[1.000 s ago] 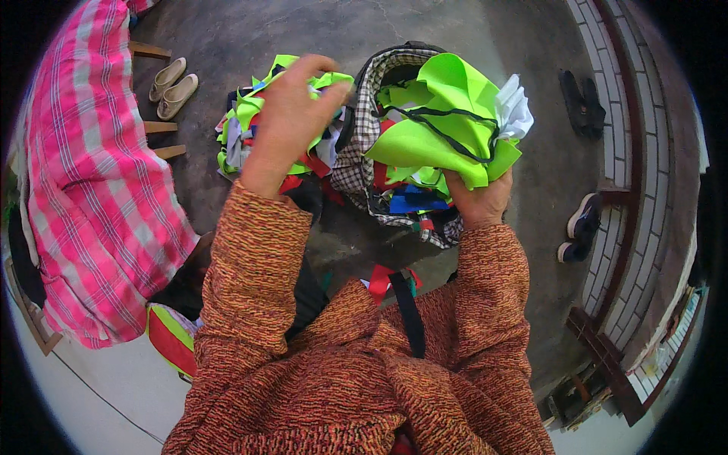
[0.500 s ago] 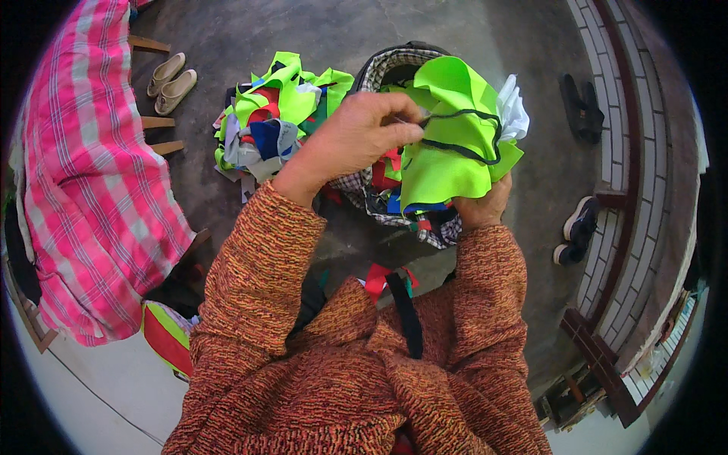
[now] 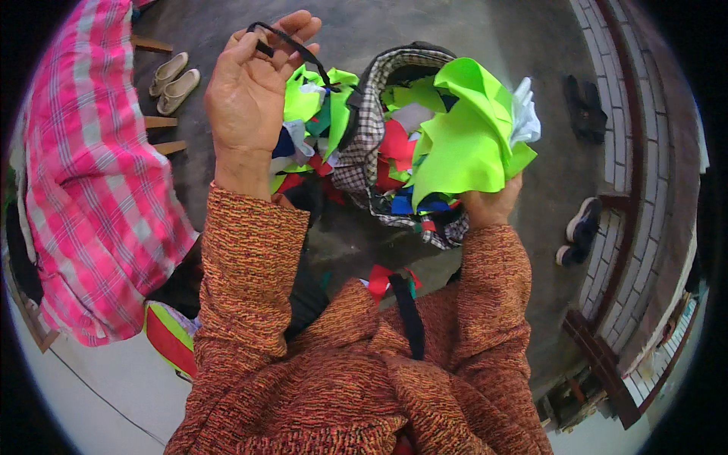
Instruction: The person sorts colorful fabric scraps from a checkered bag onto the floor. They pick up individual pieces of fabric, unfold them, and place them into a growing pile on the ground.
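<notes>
My left hand is raised over the scrap pile at the left, palm up with the fingers spread apart. A thin black fabric strip curves loosely across those fingers, and they do not close on it. My right hand grips the lower edge of several bright green fabric pieces, holding them above the right side of a checked bag. The fingers behind the cloth are mostly hidden. A white piece sticks out beside the green ones. Red, grey and blue scraps show in the open bag.
The pile of coloured scraps lies on the dark floor left of the bag. Pink checked cloth covers furniture at the left, near beige shoes. Dark shoes stand by the white brick edging at the right.
My left hand has moved left and away from the green cloth, taking the black strip over the pile, and its pinch has loosened. My right hand still holds the green pieces, slightly farther right.
</notes>
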`<move>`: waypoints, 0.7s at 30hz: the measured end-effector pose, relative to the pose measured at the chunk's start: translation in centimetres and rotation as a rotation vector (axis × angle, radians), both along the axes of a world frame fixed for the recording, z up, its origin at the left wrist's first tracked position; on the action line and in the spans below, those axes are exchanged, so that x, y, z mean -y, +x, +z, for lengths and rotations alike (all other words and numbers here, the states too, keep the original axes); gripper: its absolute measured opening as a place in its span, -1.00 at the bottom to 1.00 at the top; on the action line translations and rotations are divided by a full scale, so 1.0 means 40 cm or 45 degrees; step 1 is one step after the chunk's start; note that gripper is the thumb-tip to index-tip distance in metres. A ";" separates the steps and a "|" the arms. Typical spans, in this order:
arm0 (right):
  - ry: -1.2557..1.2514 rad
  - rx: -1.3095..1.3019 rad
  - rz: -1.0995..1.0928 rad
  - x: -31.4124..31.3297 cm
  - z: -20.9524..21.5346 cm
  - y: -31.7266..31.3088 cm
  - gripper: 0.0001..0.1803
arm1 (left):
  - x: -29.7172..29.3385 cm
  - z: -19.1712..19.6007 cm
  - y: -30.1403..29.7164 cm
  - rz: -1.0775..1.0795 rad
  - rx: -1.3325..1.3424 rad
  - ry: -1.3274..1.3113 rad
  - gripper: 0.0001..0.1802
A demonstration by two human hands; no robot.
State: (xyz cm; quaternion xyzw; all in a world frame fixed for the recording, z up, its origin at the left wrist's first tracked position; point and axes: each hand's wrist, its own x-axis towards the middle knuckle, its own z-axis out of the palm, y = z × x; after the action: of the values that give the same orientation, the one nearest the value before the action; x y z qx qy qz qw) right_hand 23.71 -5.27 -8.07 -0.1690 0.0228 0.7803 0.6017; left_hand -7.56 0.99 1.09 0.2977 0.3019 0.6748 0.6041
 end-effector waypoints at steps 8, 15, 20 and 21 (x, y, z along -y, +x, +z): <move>0.119 0.152 -0.022 0.014 -0.015 0.019 -0.49 | 0.008 0.011 -0.079 0.175 0.237 -0.052 -0.73; 0.149 0.096 0.023 0.009 -0.019 0.013 -0.47 | 0.018 0.017 -0.140 0.127 0.224 0.055 -0.80; -0.146 0.365 -0.094 0.004 0.016 -0.010 -0.42 | 0.017 0.015 -0.125 0.353 -0.213 -0.172 -0.86; -0.141 0.168 -0.076 0.000 0.013 -0.004 -0.41 | 0.019 0.015 -0.107 0.354 -0.286 -0.246 -0.87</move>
State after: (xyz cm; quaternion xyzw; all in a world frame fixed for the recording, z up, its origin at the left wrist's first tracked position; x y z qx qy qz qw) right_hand 23.56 -5.26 -7.53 -0.2524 0.0311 0.7467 0.6147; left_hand -11.86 0.24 1.67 0.2673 0.4688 0.6822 0.4933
